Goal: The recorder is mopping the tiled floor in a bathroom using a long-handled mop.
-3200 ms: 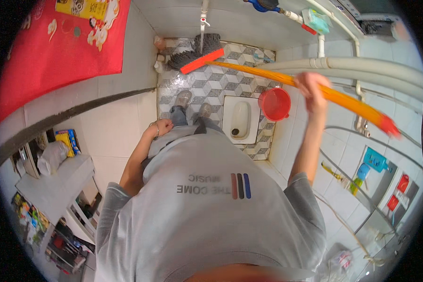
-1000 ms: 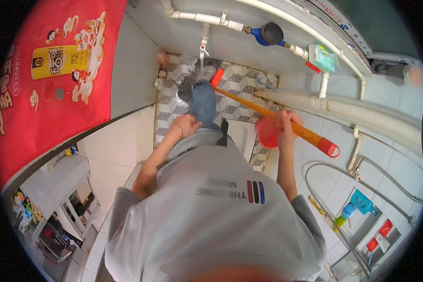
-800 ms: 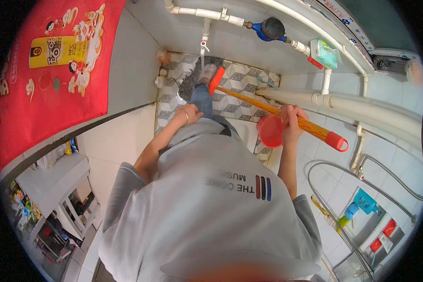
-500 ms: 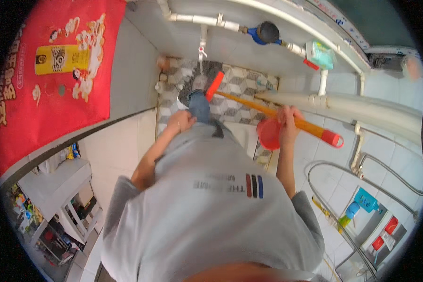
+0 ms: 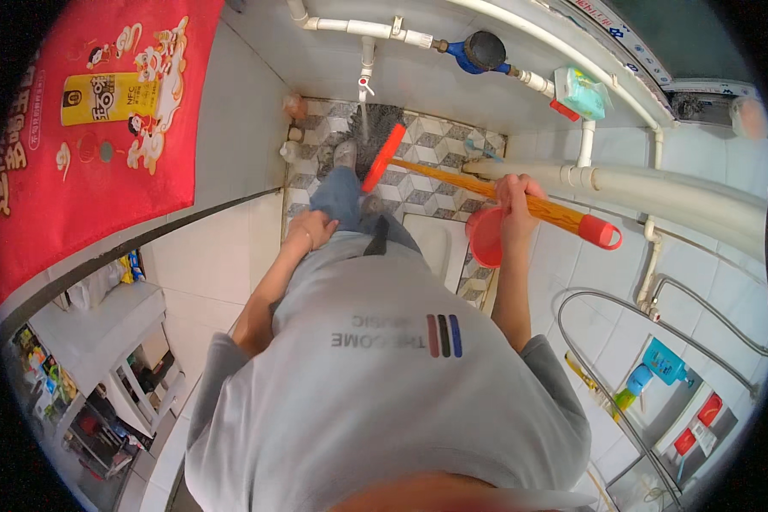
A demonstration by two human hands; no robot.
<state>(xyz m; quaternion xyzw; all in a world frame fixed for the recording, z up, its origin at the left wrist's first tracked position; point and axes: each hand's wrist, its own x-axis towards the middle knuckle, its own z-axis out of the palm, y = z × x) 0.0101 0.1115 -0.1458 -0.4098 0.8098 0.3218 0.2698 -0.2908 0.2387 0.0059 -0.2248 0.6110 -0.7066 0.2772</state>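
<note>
My right hand (image 5: 519, 205) is wrapped round the wood-patterned handle of a long broom (image 5: 465, 181), near its red looped end cap. The handle slants down to the far left, to a red head (image 5: 384, 159) just over the floor. A dark, fuzzy patch (image 5: 377, 128) beside the head looks like its bristles. The white tap (image 5: 364, 84) stands over this patch and lets a stream of water fall. My left hand (image 5: 313, 229) is at my left thigh, fingers curled against the blue trouser leg (image 5: 340, 194); its fingertips are partly hidden.
A red bucket (image 5: 485, 237) stands below my right wrist, beside a white squat toilet (image 5: 435, 243). White pipes with a blue water meter (image 5: 478, 53) run along the far wall. A thick pipe (image 5: 657, 192) crosses the right side. A red cloth (image 5: 158, 183) hangs at left.
The broom head has swung a little left and nearer me, tilting more. My left hand has shifted left and slightly nearer with the leg. The right hand keeps its grip.
</note>
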